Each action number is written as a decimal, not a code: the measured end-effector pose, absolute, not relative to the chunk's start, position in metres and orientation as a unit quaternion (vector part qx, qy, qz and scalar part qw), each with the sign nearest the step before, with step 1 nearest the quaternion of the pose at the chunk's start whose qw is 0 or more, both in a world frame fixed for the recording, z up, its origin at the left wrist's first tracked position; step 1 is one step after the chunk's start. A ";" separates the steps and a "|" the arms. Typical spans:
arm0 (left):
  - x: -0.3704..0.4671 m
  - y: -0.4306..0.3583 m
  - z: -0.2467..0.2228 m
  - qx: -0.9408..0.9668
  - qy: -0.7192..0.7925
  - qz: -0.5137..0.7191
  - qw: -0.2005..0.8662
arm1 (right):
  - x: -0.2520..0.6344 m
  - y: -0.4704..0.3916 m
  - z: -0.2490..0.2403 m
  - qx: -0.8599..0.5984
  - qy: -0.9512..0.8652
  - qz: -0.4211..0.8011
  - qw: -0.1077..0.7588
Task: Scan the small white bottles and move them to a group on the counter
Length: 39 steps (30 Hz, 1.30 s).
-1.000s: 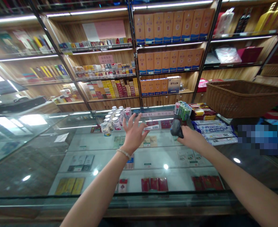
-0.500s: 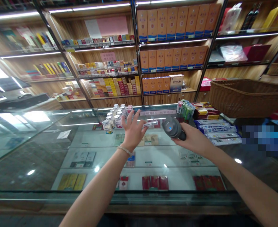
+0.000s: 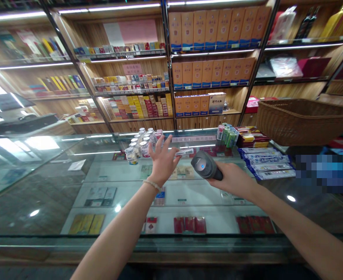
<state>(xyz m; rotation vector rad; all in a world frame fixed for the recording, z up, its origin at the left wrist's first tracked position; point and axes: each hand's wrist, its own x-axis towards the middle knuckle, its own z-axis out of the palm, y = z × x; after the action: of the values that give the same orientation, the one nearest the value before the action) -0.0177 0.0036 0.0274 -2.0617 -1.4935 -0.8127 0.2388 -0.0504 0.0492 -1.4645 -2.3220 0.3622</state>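
Note:
My left hand point(image 3: 162, 163) reaches over the glass counter, a beaded bracelet at its wrist. A slim white packet point(image 3: 186, 151), marked with what looks like a barcode, sticks out from its thumb and forefinger; the other fingers are spread. Wrapped around the handle of a dark grey barcode scanner point(image 3: 203, 165) is my right hand point(image 3: 237, 179). The scanner's head points left, just below and right of the packet, and a small blue light glows on top. Small bottles point(image 3: 143, 144) with pale caps stand in a group behind my left hand.
Colourful cans point(image 3: 228, 135), blue-white long packs point(image 3: 267, 163) and a wicker basket point(image 3: 305, 120) are on the right. Cigarette packs point(image 3: 189, 224) lie beneath the glass counter top point(image 3: 101, 210). Shelves with orange boxes point(image 3: 212, 29) line the back. A monitor point(image 3: 6, 102) stands at left.
My right hand has brought the scanner slightly left and down, closer to the packet. My left hand keeps its hold and has barely moved.

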 end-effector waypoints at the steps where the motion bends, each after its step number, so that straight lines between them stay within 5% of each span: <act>1: -0.018 0.004 0.027 -0.751 -0.543 -0.296 0.232 | 0.238 -0.051 0.050 -0.523 -0.823 0.129 0.178; 17: -0.017 0.004 0.028 -0.749 -0.544 -0.301 0.230 | 0.239 -0.051 0.051 -0.536 -0.821 0.111 0.164; 27: -0.016 0.004 0.029 -0.749 -0.543 -0.299 0.234 | 0.249 -0.039 0.047 -0.575 -0.810 -0.066 0.096; 39: -0.016 0.004 0.028 -0.755 -0.535 -0.305 0.224 | 0.263 -0.015 0.033 -0.597 -0.789 -0.120 0.082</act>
<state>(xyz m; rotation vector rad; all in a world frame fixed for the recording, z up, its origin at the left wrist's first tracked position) -0.0160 0.0038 0.0284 -2.0848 -1.4773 -0.8409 0.2627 -0.0154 0.0331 -1.7824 -2.3583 -0.3596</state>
